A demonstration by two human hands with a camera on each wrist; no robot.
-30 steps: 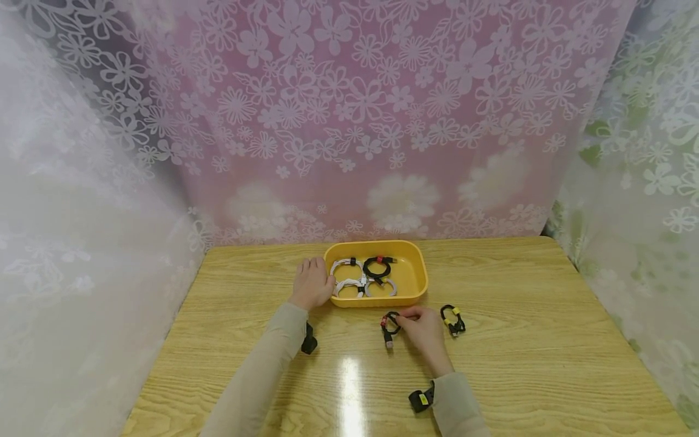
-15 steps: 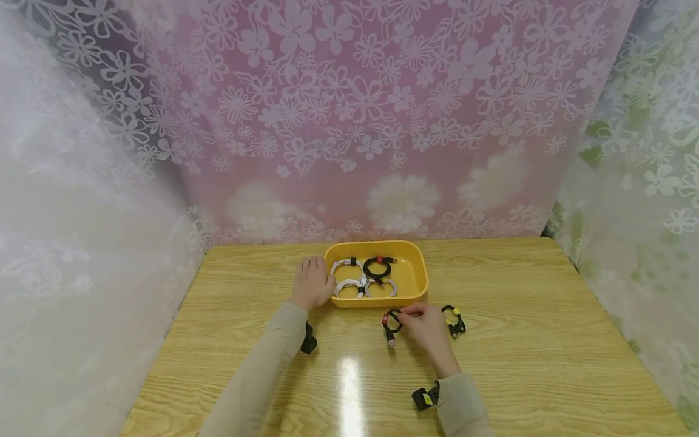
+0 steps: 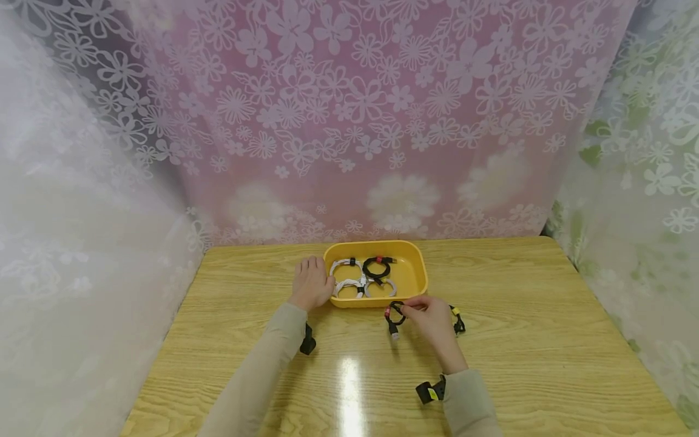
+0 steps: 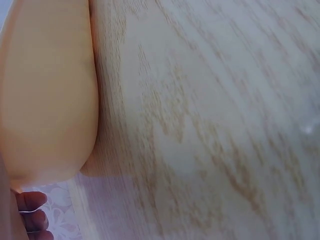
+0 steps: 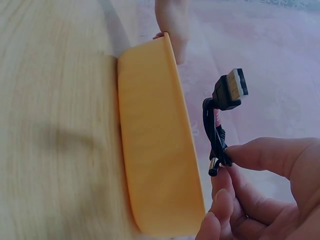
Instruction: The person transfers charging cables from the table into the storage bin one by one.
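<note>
My right hand point(image 3: 432, 320) pinches a coiled black USB cable point(image 3: 389, 313) between thumb and fingers, in front of the yellow bin point(image 3: 377, 302). In the right wrist view its USB plug point(image 5: 231, 90) points up and a thin barrel plug point(image 5: 214, 167) shows near the fingertips. A red tie wraps the coil. My left hand point(image 3: 312, 283) holds the bin's left side, thumb at the rim. Inside the bin lie two white cables point(image 3: 345, 263), a black cable with a red tie point(image 3: 377, 268) and a grey cable point(image 3: 389, 290).
Another black cable with yellow ties point(image 3: 459, 321) lies on the wooden table point(image 3: 546, 340), partly behind my right hand. Floral curtains point(image 3: 349, 121) stand close behind the table and at both sides.
My right hand has moved slightly up and to the right with the black USB cable, closer to the bin's front wall. The left hand has stayed at the bin.
</note>
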